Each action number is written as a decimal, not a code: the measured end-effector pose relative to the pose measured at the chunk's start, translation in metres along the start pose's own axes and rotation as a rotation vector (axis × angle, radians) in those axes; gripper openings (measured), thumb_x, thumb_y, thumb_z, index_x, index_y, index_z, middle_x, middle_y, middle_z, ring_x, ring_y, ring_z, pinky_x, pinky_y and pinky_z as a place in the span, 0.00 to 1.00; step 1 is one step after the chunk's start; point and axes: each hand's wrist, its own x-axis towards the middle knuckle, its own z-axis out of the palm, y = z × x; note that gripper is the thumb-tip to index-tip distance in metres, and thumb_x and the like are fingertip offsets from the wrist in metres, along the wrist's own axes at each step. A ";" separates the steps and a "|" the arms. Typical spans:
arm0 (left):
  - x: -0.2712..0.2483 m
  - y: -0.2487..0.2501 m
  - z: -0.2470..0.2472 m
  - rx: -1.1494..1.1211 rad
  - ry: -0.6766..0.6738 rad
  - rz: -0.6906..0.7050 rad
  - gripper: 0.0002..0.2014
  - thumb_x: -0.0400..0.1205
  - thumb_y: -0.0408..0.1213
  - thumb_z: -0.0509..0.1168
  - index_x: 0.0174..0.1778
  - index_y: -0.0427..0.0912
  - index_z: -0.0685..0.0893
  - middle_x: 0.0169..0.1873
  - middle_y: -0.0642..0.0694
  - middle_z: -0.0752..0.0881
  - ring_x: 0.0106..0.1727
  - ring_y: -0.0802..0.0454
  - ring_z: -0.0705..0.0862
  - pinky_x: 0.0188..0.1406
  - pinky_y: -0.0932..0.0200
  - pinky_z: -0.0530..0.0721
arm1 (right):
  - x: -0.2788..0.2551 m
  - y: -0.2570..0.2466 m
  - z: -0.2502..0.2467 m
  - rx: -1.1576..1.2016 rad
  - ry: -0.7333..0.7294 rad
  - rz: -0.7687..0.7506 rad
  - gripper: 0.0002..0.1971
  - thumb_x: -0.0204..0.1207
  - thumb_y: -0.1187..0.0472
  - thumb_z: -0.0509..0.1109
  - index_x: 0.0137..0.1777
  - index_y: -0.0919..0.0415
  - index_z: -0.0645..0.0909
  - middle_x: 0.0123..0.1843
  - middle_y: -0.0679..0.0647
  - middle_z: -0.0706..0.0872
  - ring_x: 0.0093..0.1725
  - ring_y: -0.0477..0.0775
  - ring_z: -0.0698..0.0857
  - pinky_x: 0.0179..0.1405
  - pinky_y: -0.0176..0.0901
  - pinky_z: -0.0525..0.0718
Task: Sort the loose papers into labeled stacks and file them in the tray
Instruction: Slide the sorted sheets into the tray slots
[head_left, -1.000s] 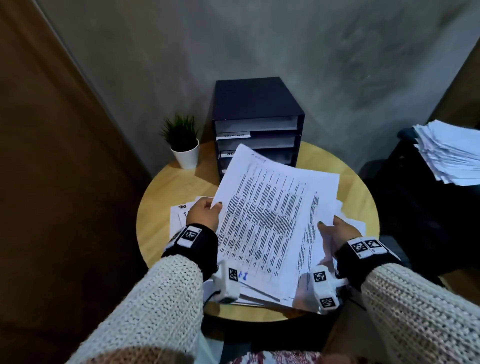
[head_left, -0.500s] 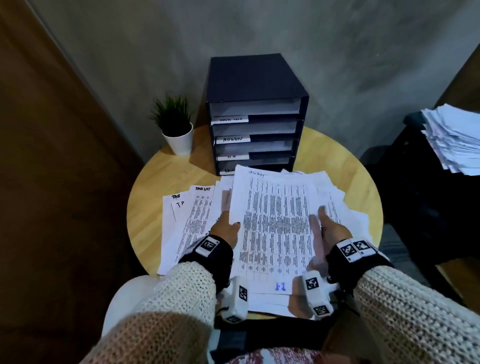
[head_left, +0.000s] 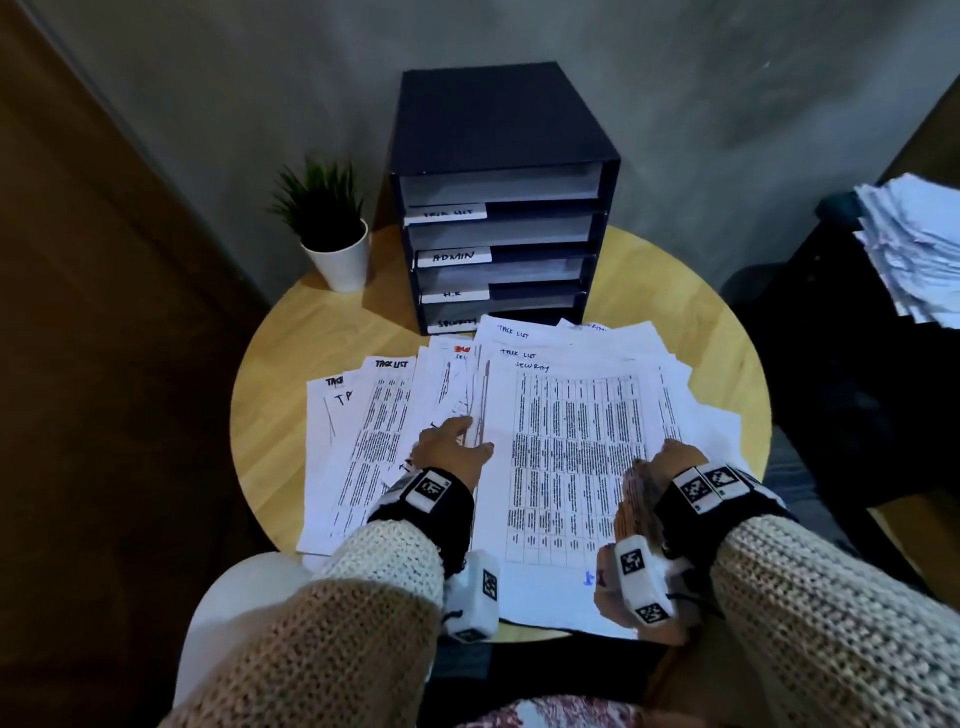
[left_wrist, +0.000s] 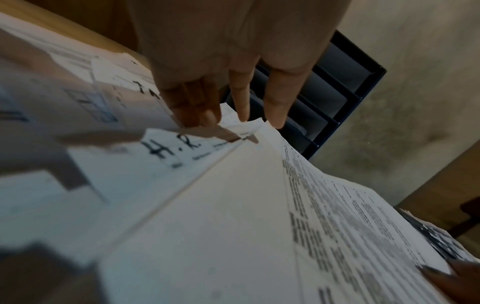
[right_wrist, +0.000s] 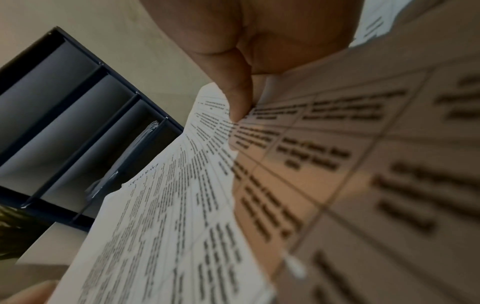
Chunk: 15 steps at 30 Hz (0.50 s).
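Loose printed papers (head_left: 374, 415) lie fanned over a round wooden table (head_left: 291, 353), several headed TASK LIST. On top is a table-printed sheet marked SECURITY (head_left: 571, 457). My left hand (head_left: 467, 436) holds its left edge, thumb on top and fingertips (left_wrist: 244, 117) reaching beneath, beside a sheet marked H.R (left_wrist: 166, 150). My right hand (head_left: 670, 460) grips the right edge, with its thumb (right_wrist: 239, 102) pressed on the print and its fingers hidden below. Behind stands a dark file tray (head_left: 498, 119) with slots labelled TASK LIST, ADMIN, H.R and SECURITY.
A small potted plant (head_left: 332, 228) stands left of the tray. A messy pile of white papers (head_left: 914, 244) sits on dark furniture at the right. A grey wall runs behind, and a brown panel runs along the left. Some paper lies in the tray's lowest slot (right_wrist: 145, 139).
The sheet that both hands held up and tilted has come down nearly flat onto the pile. Both hands moved down with it, and more of the fanned papers at the left now show.
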 end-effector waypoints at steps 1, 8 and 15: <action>0.000 0.003 0.000 -0.067 -0.036 -0.004 0.28 0.79 0.44 0.69 0.76 0.48 0.70 0.75 0.41 0.71 0.74 0.43 0.72 0.74 0.54 0.70 | -0.004 -0.002 0.000 -0.054 -0.043 0.010 0.24 0.81 0.69 0.64 0.76 0.71 0.66 0.75 0.66 0.72 0.74 0.62 0.73 0.18 0.20 0.69; -0.016 0.025 0.006 -0.115 -0.097 0.057 0.25 0.86 0.51 0.53 0.77 0.44 0.71 0.76 0.39 0.71 0.75 0.42 0.71 0.74 0.55 0.67 | 0.014 0.006 -0.001 -0.086 -0.045 0.003 0.24 0.81 0.69 0.64 0.76 0.71 0.66 0.75 0.66 0.72 0.74 0.63 0.74 0.22 0.24 0.71; -0.045 0.035 0.036 0.176 0.093 0.327 0.15 0.82 0.56 0.59 0.64 0.64 0.82 0.68 0.51 0.67 0.71 0.48 0.62 0.73 0.55 0.61 | 0.010 0.007 -0.002 -0.107 -0.057 0.004 0.24 0.81 0.68 0.64 0.76 0.70 0.68 0.75 0.64 0.73 0.73 0.62 0.75 0.27 0.25 0.70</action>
